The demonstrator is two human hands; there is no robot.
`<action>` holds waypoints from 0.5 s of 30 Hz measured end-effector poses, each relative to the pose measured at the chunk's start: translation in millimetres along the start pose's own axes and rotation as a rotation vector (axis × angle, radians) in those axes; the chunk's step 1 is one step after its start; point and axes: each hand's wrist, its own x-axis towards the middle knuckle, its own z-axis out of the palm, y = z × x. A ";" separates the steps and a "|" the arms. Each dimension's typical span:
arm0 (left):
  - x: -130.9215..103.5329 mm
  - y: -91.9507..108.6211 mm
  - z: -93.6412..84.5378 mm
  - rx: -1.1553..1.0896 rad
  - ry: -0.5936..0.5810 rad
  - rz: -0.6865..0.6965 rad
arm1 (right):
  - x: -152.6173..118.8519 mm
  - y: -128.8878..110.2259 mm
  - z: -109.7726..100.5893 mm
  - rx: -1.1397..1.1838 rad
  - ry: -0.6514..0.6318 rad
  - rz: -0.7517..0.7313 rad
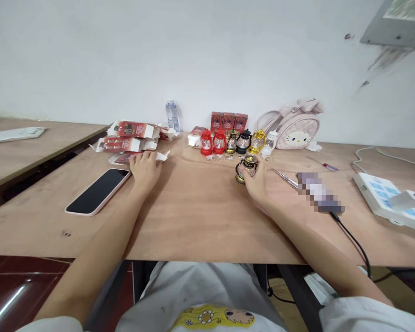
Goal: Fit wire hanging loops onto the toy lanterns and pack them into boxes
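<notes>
Head view is showing the right hand [256,181] gripping a black-and-gold lantern [246,168] by its side; it is probably feeling light and stiff, the clear globe looking slippery and breakable, base and cap offering safer holds. Behind, a lantern row [244,143] is standing. The left hand [146,168] is resting on a carton [120,158], its grip unclear.

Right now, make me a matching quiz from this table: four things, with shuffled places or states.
1. Nearest lantern
2. Bottom box of the left pile
3. Pink-edged phone
4. Pink bag

A. Dark screen facing up
B. Right of the lantern row
C. At the fingers of the left hand
D. In the right hand

Pairs: 1-D, 2-C, 3-A, 4-B.
</notes>
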 end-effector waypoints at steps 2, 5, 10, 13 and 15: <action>1.0 6.2 -4.2 -0.071 0.037 -0.021 | -2.7 -2.7 -1.8 -0.096 0.079 -0.107; -3.7 24.1 -15.3 -0.298 0.124 -0.016 | -9.2 -12.3 -6.1 -0.186 0.181 -0.352; -24.3 57.9 -30.6 -0.683 0.060 0.152 | -30.5 -40.3 -9.5 -0.151 0.005 -0.586; -33.7 73.2 -26.3 -0.709 -0.083 0.431 | -41.4 -53.8 -7.0 -0.048 -0.238 -0.678; -36.8 79.7 -19.8 -0.701 -0.111 0.574 | -45.2 -57.1 -4.1 -0.010 -0.409 -0.704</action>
